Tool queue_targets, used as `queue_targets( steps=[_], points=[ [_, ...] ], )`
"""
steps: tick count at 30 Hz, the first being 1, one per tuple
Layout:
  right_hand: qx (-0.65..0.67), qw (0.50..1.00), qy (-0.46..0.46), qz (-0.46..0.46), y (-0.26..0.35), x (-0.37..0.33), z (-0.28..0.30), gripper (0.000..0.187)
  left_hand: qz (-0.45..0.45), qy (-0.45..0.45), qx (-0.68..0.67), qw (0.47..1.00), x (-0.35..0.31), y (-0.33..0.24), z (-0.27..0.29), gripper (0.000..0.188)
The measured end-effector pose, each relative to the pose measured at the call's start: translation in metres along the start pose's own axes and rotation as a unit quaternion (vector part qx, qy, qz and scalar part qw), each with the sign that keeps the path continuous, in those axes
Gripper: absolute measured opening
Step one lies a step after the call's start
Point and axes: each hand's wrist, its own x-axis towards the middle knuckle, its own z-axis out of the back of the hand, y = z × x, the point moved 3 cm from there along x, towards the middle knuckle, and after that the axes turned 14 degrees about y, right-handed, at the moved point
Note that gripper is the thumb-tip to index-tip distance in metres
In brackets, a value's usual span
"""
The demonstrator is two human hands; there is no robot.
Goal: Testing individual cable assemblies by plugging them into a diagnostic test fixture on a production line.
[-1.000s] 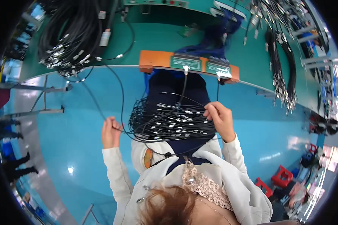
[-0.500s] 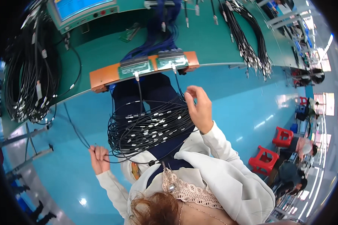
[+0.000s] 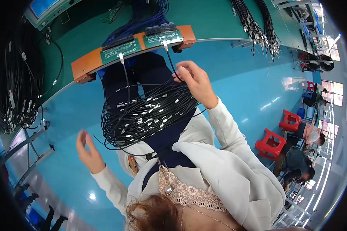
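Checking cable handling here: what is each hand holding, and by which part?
The right hand pinches the coiled bundle of black cables at its upper right edge. The left hand is open beside the coil, holding nothing visible.

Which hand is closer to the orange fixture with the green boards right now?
Right. The right hand is raised just below the orange fixture, pinching a black cable plugged into it. The left hand is open, far lower, beside the cable coil.
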Motion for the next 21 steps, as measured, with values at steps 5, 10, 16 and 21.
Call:
queue_targets(
  steps=[5,10,16,21],
  points=[
    [-0.041,0.998,0.021,-0.037,0.01,0.011,-0.011,0.02,-0.023,0.26,-0.207,0.943,0.042,-0.089,-0.062,0.027],
    [-0.094,0.995,-0.015,-0.032,0.01,-0.005,-0.005,0.017,-0.012,0.209,-0.277,0.938,0.022,-0.097,-0.078,0.024],
    [-0.08,0.992,-0.042,-0.084,-0.011,-0.065,0.013,0.017,-0.008,0.209,-0.252,0.945,-0.015,-0.11,-0.088,0.025],
    [-0.067,0.987,-0.118,-0.086,0.023,-0.082,0.037,0.018,0.052,0.106,-0.3,0.947,-0.054,-0.094,-0.057,0.023]
  ],
)
